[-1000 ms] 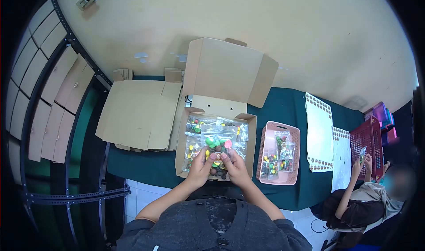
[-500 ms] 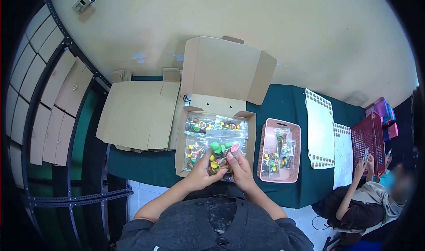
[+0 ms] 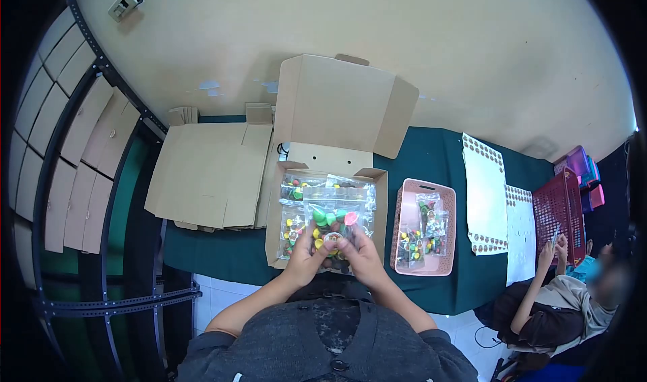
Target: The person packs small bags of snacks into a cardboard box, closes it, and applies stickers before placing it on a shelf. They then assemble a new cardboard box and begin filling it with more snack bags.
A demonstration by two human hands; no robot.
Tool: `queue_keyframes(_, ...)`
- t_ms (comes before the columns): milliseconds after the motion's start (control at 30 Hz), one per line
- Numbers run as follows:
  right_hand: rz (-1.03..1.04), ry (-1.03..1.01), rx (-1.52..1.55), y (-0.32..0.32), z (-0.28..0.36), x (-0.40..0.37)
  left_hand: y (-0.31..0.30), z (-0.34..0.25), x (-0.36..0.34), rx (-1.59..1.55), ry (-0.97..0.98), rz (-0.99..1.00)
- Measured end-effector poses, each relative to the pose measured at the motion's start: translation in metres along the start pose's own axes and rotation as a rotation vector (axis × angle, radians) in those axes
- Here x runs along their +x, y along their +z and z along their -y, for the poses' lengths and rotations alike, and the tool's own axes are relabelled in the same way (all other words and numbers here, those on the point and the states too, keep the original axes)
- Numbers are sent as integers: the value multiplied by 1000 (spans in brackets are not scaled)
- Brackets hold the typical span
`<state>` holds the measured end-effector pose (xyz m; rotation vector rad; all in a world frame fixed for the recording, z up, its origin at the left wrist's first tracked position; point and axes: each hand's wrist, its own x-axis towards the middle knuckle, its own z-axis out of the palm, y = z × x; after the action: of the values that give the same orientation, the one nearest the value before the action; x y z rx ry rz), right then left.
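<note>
A clear zip bag (image 3: 331, 203) filled with small green, yellow, pink and dark pieces is held upright in front of me, over the open cardboard box (image 3: 382, 213). My left hand (image 3: 304, 259) grips its lower left side and my right hand (image 3: 362, 257) its lower right. Both thumbs meet near a round sticker (image 3: 332, 238) on the bag's front. Behind it, similar filled bags (image 3: 292, 230) lie inside the box, partly hidden by the held bag and my hands. The box's lid (image 3: 340, 99) stands raised against the wall.
Right of the box, a pink basket (image 3: 402, 200) holds several more small bags. Flattened cardboard (image 3: 209, 173) is stacked at left, beside a rack of boxes (image 3: 91, 119). Sticker sheets (image 3: 486, 193) lie farther right, near a red basket (image 3: 556, 207) and a seated person (image 3: 552, 308).
The held bag has tilted more upright and faces me flatter. My right thumb has moved from the pink piece down to the round sticker, near the left thumb.
</note>
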<state>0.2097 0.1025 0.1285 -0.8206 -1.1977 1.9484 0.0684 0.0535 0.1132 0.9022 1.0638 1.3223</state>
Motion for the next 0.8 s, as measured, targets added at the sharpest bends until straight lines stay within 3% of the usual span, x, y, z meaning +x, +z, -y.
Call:
queue_keyframes(167,45,-70,-80,-4,-9,1,2,-10,-1,66,-132,-13)
queue_keyframes(267,56,52,138,-17,-7,4,-4,-6,-6,60,-172,17)
queue_keyframes(333,-50,-155,68,-19,3,6,-9,2,-6,49,-162,72)
queue_keyframes(400,-161,-231,35,-22,7,6,-10,5,-6,262,91,230)
queue_keyframes(433,-129,-236,-49,-29,7,5,-6,-1,-6,378,152,176)
queue_keyframes(533,-138,-247,-196,-20,13,4,-3,-7,8,345,326,51)
queue_keyframes(600,-78,-311,-458,-18,11,2,-8,-21,15,340,286,36)
queue_keyframes(667,-75,-302,-499,-19,14,2,-15,-30,18,324,200,66)
queue_keyframes(733,75,-301,-572,-28,18,1,-26,-33,17,359,179,100)
queue_keyframes(800,189,-296,-585,-38,26,-1,-36,-39,15,410,71,264)
